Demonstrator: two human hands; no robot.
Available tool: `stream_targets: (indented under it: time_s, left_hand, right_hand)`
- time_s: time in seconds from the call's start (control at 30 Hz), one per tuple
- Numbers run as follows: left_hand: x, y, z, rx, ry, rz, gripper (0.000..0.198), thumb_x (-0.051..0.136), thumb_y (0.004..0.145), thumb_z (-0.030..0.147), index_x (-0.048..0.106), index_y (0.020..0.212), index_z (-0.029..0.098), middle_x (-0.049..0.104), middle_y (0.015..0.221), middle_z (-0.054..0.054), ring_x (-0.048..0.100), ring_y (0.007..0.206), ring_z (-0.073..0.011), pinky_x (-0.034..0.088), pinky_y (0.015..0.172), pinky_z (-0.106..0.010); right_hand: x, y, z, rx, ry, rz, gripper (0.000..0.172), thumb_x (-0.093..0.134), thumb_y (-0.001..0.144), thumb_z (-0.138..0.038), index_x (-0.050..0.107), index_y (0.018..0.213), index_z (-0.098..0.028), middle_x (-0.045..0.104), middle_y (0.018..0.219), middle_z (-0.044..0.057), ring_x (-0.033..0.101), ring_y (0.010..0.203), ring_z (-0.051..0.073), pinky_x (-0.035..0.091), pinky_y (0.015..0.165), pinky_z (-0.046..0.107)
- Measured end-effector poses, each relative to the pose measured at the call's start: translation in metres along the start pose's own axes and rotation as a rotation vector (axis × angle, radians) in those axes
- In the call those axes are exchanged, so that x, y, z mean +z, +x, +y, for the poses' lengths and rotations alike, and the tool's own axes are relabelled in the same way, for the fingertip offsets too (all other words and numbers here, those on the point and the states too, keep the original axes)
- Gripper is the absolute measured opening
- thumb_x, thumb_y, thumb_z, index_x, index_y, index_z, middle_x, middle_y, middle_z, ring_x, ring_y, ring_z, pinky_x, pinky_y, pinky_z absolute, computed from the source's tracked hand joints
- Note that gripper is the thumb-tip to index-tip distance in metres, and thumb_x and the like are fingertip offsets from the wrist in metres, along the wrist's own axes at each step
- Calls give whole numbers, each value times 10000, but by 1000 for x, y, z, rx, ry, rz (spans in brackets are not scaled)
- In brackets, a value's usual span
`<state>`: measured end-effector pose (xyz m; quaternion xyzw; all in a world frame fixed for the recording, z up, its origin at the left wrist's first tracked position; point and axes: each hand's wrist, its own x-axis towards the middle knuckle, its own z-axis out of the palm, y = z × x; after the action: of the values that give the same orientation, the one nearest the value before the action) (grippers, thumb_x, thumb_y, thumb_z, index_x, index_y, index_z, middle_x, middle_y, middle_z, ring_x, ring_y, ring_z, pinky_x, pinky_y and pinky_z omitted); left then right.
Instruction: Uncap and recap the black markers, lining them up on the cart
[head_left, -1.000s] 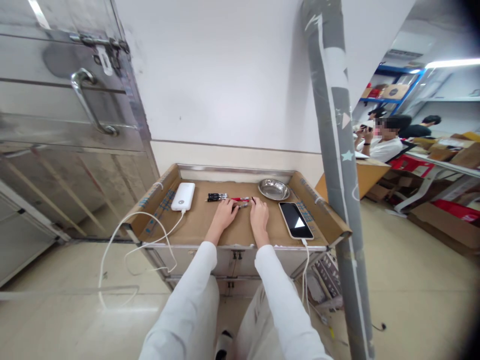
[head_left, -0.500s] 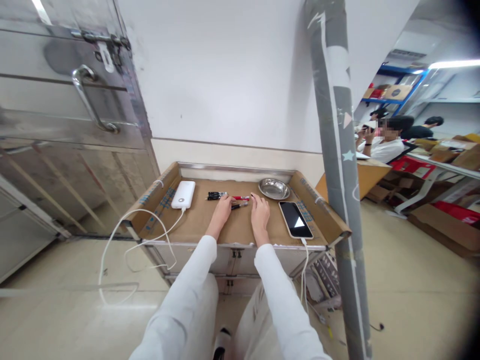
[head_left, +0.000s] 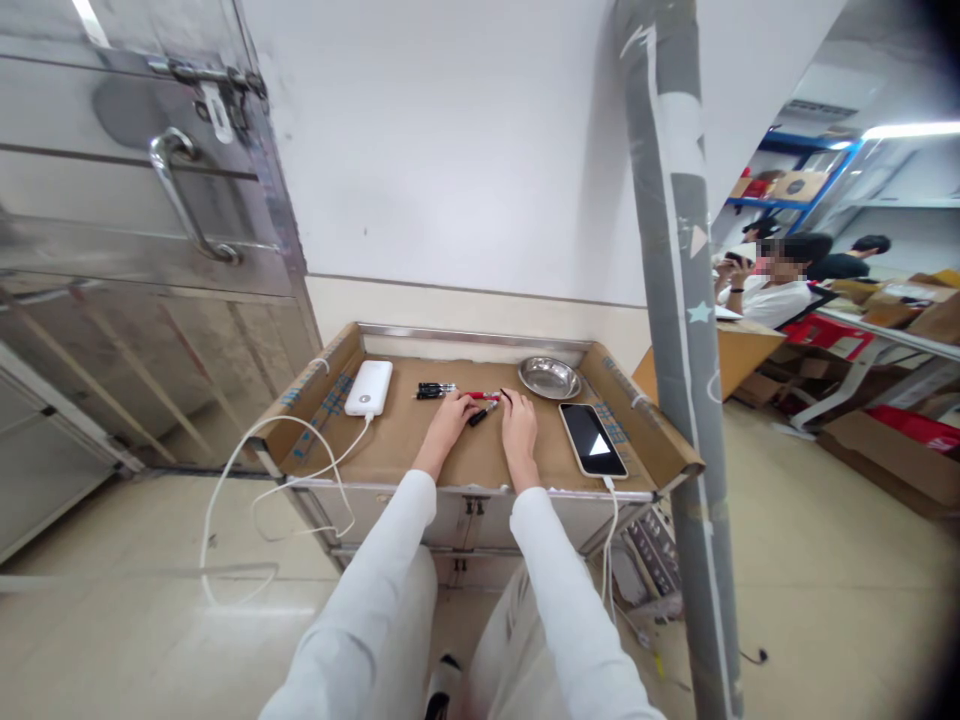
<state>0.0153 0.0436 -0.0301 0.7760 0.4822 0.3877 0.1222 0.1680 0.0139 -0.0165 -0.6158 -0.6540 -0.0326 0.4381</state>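
Observation:
A red pen (head_left: pixel 486 395) lies crosswise between my two hands over the brown cardboard top. My left hand (head_left: pixel 448 425) is closed on its left end. The fingers of my right hand (head_left: pixel 518 425) are closed at its other end, where a small dark tip shows; the exact grip is too small to make out. Just below it a black pen (head_left: pixel 482 414) lies slanted between the hands, near my left fingertips. Several more black pens (head_left: pixel 435 390) lie side by side beyond my left hand.
A white power bank (head_left: pixel 369 388) with a white cable lies left. On the right are a shallow metal bowl (head_left: pixel 550 378) and a phone (head_left: pixel 592 440) with a cable. Raised cardboard sides (head_left: pixel 637 400) edge the top. A grey wrapped pole (head_left: pixel 679 300) stands right; people sit beyond.
The black pen between my hands has turned to a steeper slant, its right end farther from me. My left fingers have shifted slightly right along the red pen. My right hand has barely moved.

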Motion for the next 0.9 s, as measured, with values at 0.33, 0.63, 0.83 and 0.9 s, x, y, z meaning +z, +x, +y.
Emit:
stream_targets:
  time_s: [0.33,0.63,0.83,0.9]
  left_hand:
    - [-6,-6,10,50,208,0,127,460,907,186,550,822,163,585,884,-81,563,893,-208,449,877,-378]
    - [-6,-16,9,52,113,-5,119,474,870,126,586,881,166,584,948,-95,554,944,-218,444,915,-402]
    - [-4,-12,6,22,90,55,105,466,902,175,564,867,166,580,957,-88,555,962,-214,459,912,-397]
    - [-5,-10,8,25,68,74,119,446,915,183,563,901,167,580,974,-82,560,963,-204,460,919,-389]
  right_hand:
    - [0,-2,-3,-1,-18,-79,280,373,952,-255,606,1083,-176,672,996,103,577,878,200,402,793,293]
    - [-2,-1,-4,-43,-36,-81,290,359,952,-223,624,1054,-168,670,999,93,559,890,205,386,833,307]
    - [-3,-2,-6,-127,-41,-140,285,379,939,-205,640,1054,-185,650,987,90,556,917,195,395,854,308]
    - [-3,-2,-7,-173,-29,-175,277,393,935,-202,648,1043,-193,651,1017,87,561,947,193,396,864,308]
